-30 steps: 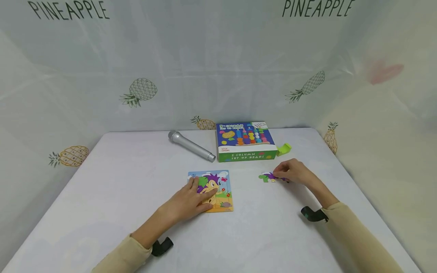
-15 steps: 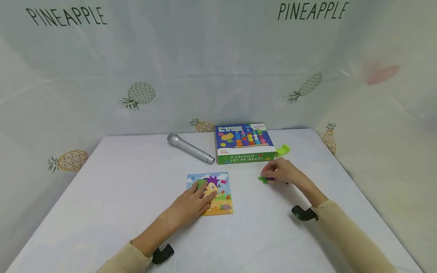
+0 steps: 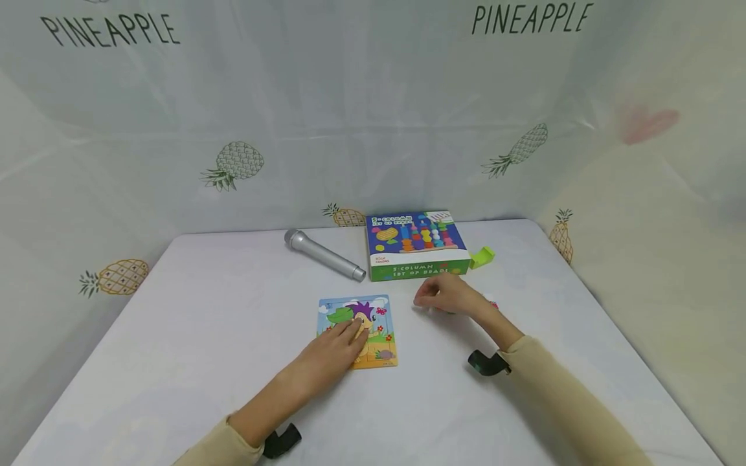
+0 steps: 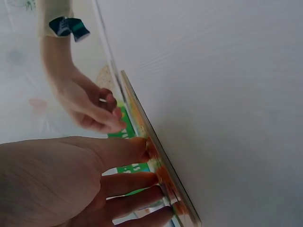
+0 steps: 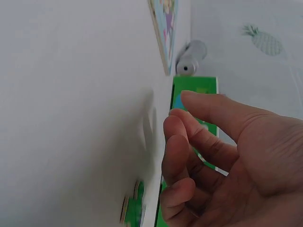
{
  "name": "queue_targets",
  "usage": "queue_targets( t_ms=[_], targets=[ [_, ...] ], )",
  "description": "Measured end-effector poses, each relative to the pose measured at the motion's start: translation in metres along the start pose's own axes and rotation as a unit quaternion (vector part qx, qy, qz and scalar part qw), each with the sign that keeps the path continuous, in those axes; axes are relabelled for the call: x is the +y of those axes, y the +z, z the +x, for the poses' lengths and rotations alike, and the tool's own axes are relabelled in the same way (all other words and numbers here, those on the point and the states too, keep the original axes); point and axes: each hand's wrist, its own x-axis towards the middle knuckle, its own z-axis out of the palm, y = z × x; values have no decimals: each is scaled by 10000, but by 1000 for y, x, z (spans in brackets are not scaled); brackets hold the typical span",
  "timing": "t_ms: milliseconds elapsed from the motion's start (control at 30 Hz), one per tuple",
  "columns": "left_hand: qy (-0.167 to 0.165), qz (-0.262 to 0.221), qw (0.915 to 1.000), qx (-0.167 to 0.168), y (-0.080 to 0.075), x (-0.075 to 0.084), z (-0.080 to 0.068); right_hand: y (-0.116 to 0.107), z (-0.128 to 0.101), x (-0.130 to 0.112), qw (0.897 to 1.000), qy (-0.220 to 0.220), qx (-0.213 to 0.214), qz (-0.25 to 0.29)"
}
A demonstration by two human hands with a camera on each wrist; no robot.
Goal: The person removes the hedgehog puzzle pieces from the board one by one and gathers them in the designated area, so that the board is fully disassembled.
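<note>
Puzzle board [image 3: 373, 336], a hedgehog picture in a blue and orange frame, lies flat near the middle of the white surface [image 3: 175, 336], nearest the person. On its near left corner rests the left hand [image 3: 337, 346], fingers straight and spread, pressing the board down; the left wrist view shows the fingertips [image 4: 142, 144] lying on the board's edge. Just to the right, past the board's right side, the right hand [image 3: 445, 298] hovers low over the surface with its fingers curled loosely inward; whether its grip pinches a piece I cannot tell. A loose puzzle piece [image 5: 134, 208], green, lies on the surface under that hand in the right wrist view. Farther back stand a bead-set box [image 3: 415, 249], with a small lime-green block [image 3: 482, 257] just beside its right end, and a silver microphone [image 3: 324, 254] lying slantwise to its left.
</note>
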Motion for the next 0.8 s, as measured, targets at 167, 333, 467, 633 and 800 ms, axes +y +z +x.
queue_targets(
  t_ms=[167,333,467,633,800],
  targets=[
    [23,-194,9998,-27,-2,1,0,12,9,-16,9995,-300,-98,-1],
    [59,-142,9999,46,-2,1,-1,24,18,-31,9982,-590,-142,5],
    [75,-6,10000,40,0,3,-2,35,26,-41,9978,-632,-219,-23],
    [-94,-277,9996,-60,1,6,-3,46,35,-55,9968,-745,-284,-56],
    [-149,-489,9986,-169,1,7,-3,54,45,-66,9949,-937,-371,70]
  ],
)
